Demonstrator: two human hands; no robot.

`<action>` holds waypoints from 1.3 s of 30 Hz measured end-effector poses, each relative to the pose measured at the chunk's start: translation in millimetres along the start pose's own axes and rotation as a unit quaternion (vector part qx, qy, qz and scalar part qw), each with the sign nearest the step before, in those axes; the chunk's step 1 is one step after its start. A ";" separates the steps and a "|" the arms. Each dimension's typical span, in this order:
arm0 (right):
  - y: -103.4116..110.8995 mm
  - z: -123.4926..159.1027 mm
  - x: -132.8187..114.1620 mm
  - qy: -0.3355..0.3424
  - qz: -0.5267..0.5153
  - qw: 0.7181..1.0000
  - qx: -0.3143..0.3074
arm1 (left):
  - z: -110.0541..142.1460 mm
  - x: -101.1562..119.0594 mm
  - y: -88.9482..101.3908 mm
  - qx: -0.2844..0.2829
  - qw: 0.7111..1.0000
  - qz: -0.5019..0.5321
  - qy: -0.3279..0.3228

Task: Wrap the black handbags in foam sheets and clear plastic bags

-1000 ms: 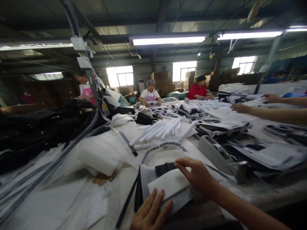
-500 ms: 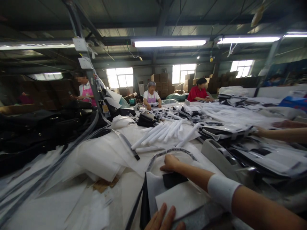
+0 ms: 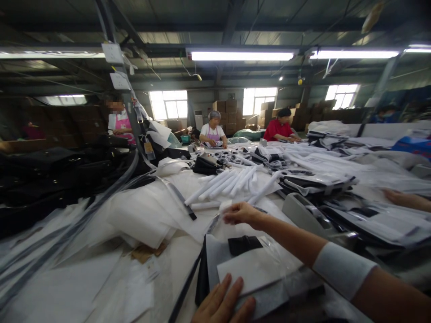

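A black bag (image 3: 202,273) lies in front of me, covered by white wrapping sheets (image 3: 251,269). A black strap tab (image 3: 244,244) shows above the top sheet. My left hand (image 3: 222,300) rests with spread fingers on the sheets at the bag's lower part. Past the bag's top edge, my right hand (image 3: 240,213) is closed in a pinch at a small, thin white piece (image 3: 225,205), whose kind I cannot make out. Part of the bag's plastic-wrapped handle (image 3: 213,224) runs beside that hand, the rest hidden behind it. A white band (image 3: 345,269) circles my right forearm.
White tubes (image 3: 229,184) lie beyond the bag. On the right stand a grey tape dispenser (image 3: 303,213) and wrapped bags (image 3: 377,224). Loose white sheets (image 3: 141,215) cover the left. A co-worker's hand (image 3: 400,197) reaches in from the right; several people work behind.
My right hand has left the strap tab and moved forward to the handle area, now with a small white piece at its fingertips. My left hand stays on the sheets. The co-worker's arms have drawn back.
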State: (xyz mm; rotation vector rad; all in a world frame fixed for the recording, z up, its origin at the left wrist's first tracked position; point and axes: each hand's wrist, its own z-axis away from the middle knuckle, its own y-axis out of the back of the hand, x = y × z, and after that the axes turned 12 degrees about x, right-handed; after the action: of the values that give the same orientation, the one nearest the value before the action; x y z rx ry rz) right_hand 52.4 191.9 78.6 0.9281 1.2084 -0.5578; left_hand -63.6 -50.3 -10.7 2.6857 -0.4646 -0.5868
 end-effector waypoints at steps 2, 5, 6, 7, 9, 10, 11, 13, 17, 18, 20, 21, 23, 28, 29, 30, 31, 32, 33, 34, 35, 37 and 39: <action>2.4 -0.8 -10.5 0.017 -0.018 1.000 0.012 | -0.9 -2.9 0.4 -0.002 1.000 0.000 -0.008; 6.1 3.3 -25.5 0.051 -0.032 0.998 0.020 | -3.8 -5.0 3.5 -0.017 1.000 0.003 -0.016; 7.1 7.2 -30.1 0.063 -0.034 0.997 0.020 | -5.1 -5.3 4.8 -0.024 1.000 0.006 -0.018; 7.8 12.7 -34.2 0.075 -0.036 0.996 0.020 | -6.5 -5.5 6.0 -0.032 0.999 0.009 -0.023; 8.4 29.1 -40.3 0.103 -0.038 0.994 0.017 | -10.0 -5.6 8.4 -0.041 0.999 0.015 -0.029; 8.2 40.1 -41.9 0.115 -0.038 0.992 0.016 | -12.1 -5.7 9.4 -0.042 0.999 0.016 -0.028; 7.7 52.7 -42.3 0.125 -0.038 0.991 0.014 | -14.3 -5.7 10.4 -0.039 0.999 0.017 -0.024; 6.0 81.1 -39.0 0.154 -0.020 0.988 0.011 | -18.5 -5.8 12.2 -0.028 0.999 0.021 -0.017; 0.6 135.3 -17.1 0.276 0.080 0.958 -0.012 | -22.5 -5.2 14.8 -0.022 0.999 0.032 -0.002; -1.1 145.6 -9.5 0.309 0.095 0.946 -0.023 | -22.1 -4.7 15.0 -0.022 0.999 0.036 0.003; -4.4 161.3 6.5 0.360 0.105 0.926 -0.038 | -20.1 -3.2 14.4 -0.020 0.999 0.043 0.016; -6.0 167.0 14.2 0.380 0.112 0.918 -0.039 | -18.7 -2.3 13.6 -0.016 0.998 0.048 0.022; -8.2 175.0 27.9 0.405 0.140 0.903 -0.029 | -16.0 -0.1 11.6 -0.007 0.997 0.058 0.044; -9.8 180.7 49.4 0.483 0.189 0.855 0.004 | -13.0 3.6 9.2 0.000 0.993 0.082 0.081; -9.8 180.4 52.1 0.502 0.188 0.844 0.014 | -12.7 3.8 9.5 -0.001 0.993 0.086 0.087; -9.9 180.0 54.5 0.519 0.189 0.833 0.022 | -12.2 4.0 10.0 -0.004 0.991 0.090 0.096; -10.0 179.8 56.7 0.535 0.192 0.822 0.028 | -11.6 4.1 10.7 -0.008 0.990 0.096 0.107; -10.0 179.8 58.7 0.548 0.198 0.812 0.032 | -10.9 4.3 11.4 -0.010 0.988 0.101 0.117; -10.1 180.2 60.5 0.559 0.208 0.802 0.032 | -10.1 4.5 12.1 -0.012 0.986 0.105 0.127; -10.2 180.8 62.3 0.567 0.219 0.793 0.032 | -9.3 4.8 12.7 -0.013 0.985 0.107 0.136; -10.2 181.6 64.0 0.574 0.229 0.785 0.033 | -8.7 5.1 13.3 -0.016 0.984 0.106 0.143; -9.9 183.7 67.2 0.585 0.247 0.772 0.036 | -7.8 5.8 14.1 -0.017 0.983 0.100 0.154; -8.7 186.0 69.1 0.589 0.263 0.763 0.035 | -7.2 6.1 14.3 -0.027 0.983 0.101 0.151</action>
State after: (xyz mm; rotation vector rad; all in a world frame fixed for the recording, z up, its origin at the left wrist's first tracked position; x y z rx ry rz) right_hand 165.7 38.2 23.8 1.7072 1.8983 0.5864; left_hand -58.5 -63.3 -0.9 2.5728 -0.6149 -0.1282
